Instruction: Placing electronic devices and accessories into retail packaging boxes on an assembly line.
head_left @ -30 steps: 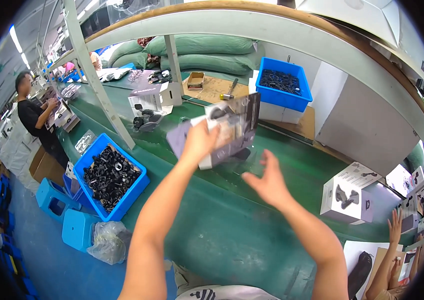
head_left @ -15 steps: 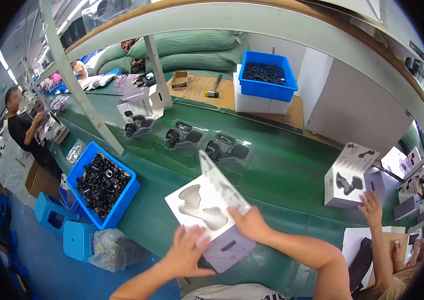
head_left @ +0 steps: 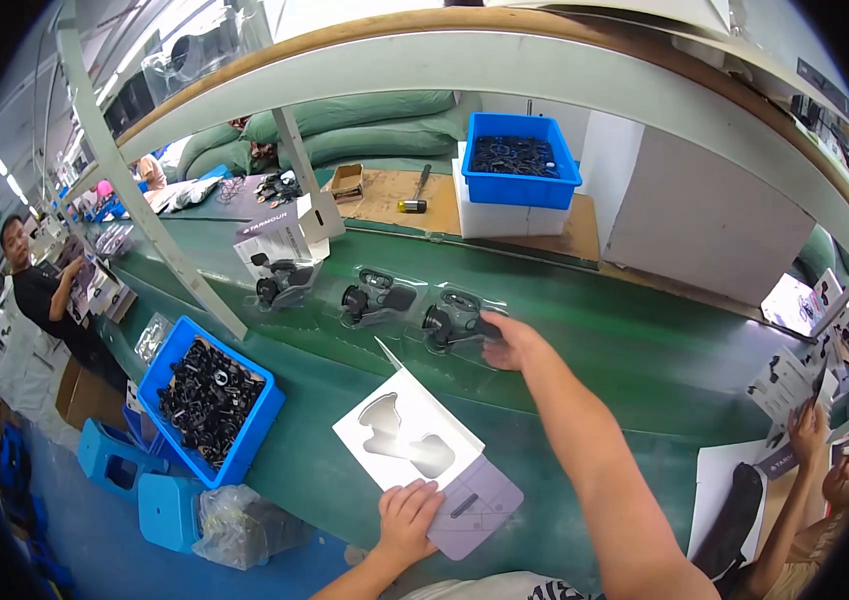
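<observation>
My left hand [head_left: 409, 517] grips the near edge of an open carton [head_left: 352, 428], fingers on its top and palm at its side. The carton has a white insert with shaped hollows, which look unfilled. Its thin lid stands up at the far side, and a purple-grey flap [head_left: 479, 510] spreads out at the near right. My right hand [head_left: 509, 342] reaches forward, fingers closed round the right end of a clear plastic tray [head_left: 456, 322] holding black parts. Two similar trays lie to its left, a middle tray [head_left: 379, 298] and a left tray [head_left: 284, 284].
A blue bin of small black parts [head_left: 209, 410] stands at the left; another blue bin [head_left: 521, 165] sits on a white block at the back. A printed carton [head_left: 279, 235] and a screwdriver [head_left: 414, 200] lie beyond. At right, a co-worker's hand [head_left: 806, 432] touches a carton. A shelf beam crosses overhead.
My right hand has left the carton's lid and moved forward onto the right-hand tray. My left hand now grips the carton's near edge. The co-worker's carton and hand have shifted right.
</observation>
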Tool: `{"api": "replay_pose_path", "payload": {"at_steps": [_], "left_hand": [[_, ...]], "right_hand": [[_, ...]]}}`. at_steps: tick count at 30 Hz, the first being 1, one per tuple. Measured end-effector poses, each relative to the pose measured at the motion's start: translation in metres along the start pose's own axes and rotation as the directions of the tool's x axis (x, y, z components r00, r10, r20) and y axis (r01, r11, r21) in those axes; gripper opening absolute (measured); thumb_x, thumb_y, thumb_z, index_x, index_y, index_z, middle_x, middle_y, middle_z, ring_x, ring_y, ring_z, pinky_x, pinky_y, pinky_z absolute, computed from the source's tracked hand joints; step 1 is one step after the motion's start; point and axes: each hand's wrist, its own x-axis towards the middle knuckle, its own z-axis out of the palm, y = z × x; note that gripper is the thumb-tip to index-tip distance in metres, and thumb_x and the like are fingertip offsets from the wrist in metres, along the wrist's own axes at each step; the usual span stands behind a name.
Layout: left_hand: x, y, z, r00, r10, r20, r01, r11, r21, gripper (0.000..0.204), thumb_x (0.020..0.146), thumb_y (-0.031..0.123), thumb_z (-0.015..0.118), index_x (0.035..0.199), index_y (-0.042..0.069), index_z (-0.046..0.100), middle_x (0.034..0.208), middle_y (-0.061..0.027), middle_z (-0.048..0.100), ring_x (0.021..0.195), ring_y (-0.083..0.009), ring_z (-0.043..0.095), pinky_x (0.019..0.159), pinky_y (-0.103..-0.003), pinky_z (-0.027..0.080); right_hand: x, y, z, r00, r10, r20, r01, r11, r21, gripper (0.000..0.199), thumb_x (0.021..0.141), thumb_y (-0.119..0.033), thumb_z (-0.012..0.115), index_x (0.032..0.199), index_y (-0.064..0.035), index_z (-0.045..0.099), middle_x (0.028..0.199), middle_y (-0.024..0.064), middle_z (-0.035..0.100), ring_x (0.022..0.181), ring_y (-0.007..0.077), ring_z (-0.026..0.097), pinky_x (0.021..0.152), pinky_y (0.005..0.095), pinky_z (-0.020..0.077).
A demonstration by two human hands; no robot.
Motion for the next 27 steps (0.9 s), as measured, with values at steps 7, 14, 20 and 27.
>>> {"api": "replay_pose_path", "payload": {"at_steps": [7,14,20,27], "left_hand": [[0.018,0.019,0.012,0.997,0.083,0.004,-0.083,0.997,-0.008,0.041,0.084,0.025,0.07,0.122,0.007,0.069,0.134,-0.0064,0.065,0.127,-0.0266,0.055,0.107,-0.047,0.035],[0.088,0.087,0.062,0.967,0.253,0.029,-0.235,0.931,-0.28,0.045,0.087,0.022,0.065,0.13,0.008,0.067,0.143,-0.0042,0.062,0.138,-0.0279,0.049,0.119,-0.055,0.022],[0.211,0.142,0.19,0.966,0.252,-0.054,-0.252,0.883,-0.396,0.048,0.08,0.008,0.065,0.127,0.007,0.065,0.142,-0.0043,0.061,0.139,-0.0339,0.048,0.122,-0.066,0.009],[0.289,0.155,0.23,0.969,0.24,0.066,-0.194,0.896,-0.399,0.056,0.075,-0.011,0.051,0.127,0.005,0.064,0.144,-0.0049,0.061,0.146,-0.0371,0.041,0.12,-0.071,0.008]], "right_hand": [[0.024,0.009,-0.04,0.994,0.024,0.106,-0.041,0.987,0.156,0.054,0.085,-0.036,0.079,0.124,-0.0022,0.063,0.117,0.0212,0.065,0.1,0.0397,0.065,0.093,0.0514,0.0535],[-0.054,0.003,-0.265,0.986,-0.148,-0.076,0.166,0.909,0.383,0.047,0.089,-0.022,0.075,0.127,-0.0008,0.06,0.116,0.0258,0.066,0.103,0.0437,0.067,0.095,0.0597,0.0523],[-0.159,0.031,-0.422,0.968,-0.116,-0.224,0.194,0.911,0.365,0.041,0.091,-0.022,0.072,0.122,0.0028,0.061,0.106,0.026,0.069,0.094,0.0405,0.07,0.087,0.053,0.0572],[-0.191,0.074,-0.433,0.996,-0.058,-0.066,0.077,0.936,0.344,0.041,0.091,-0.02,0.069,0.124,0.0045,0.062,0.11,0.0234,0.068,0.089,0.0383,0.071,0.082,0.0477,0.0582]]}}
